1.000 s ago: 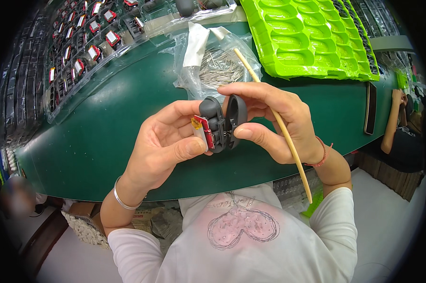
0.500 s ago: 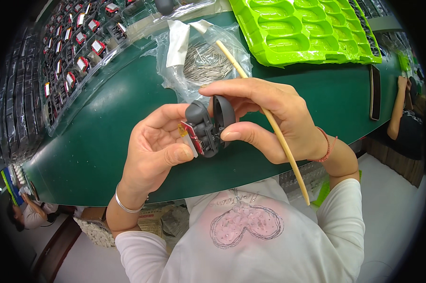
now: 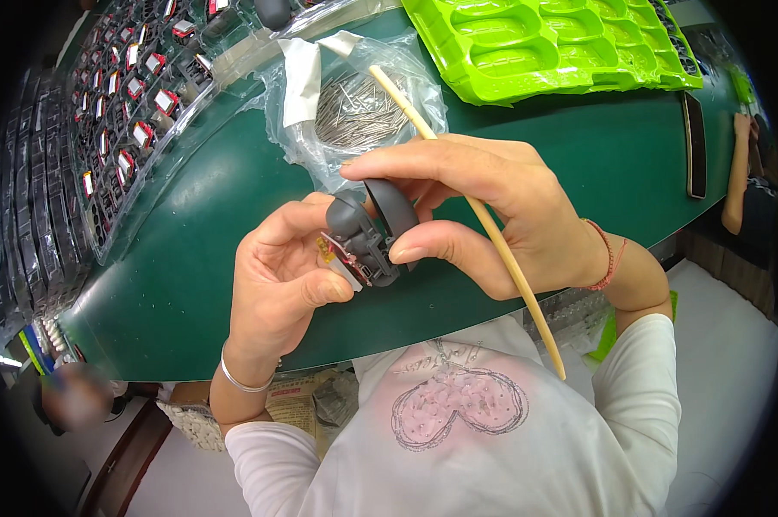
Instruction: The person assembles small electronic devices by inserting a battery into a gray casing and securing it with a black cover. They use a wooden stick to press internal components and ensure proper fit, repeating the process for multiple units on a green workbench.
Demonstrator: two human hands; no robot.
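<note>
My left hand (image 3: 277, 271) grips the lower half of a small dark grey case (image 3: 378, 258), which looks like an earbud charging case, between thumb and fingers. A red circuit board (image 3: 352, 261) with a silver-white block and yellow tape sticks out of its side by my thumb. The rounded lid (image 3: 396, 209) tilts up from the body, and my right hand (image 3: 514, 202) pinches it with thumb and fingers. A pale wooden stick (image 3: 518, 274) runs through my right hand, lying across the palm. Its upper end reaches over a clear plastic bag (image 3: 277, 112) of thin metal pins (image 3: 363, 114).
A bright green moulded tray (image 3: 570, 56) lies at the back right, with a dark phone-like slab (image 3: 694, 146) beside it. Clear trays of red-and-white assemblies (image 3: 143, 133) fill the left, near stacked black trays (image 3: 31, 189). Another person's arm (image 3: 735, 185) shows at far right.
The lid has tilted left at its top, over the case body. The whole view has shifted slightly; both hands keep their hold, and the stick stays in my right hand.
</note>
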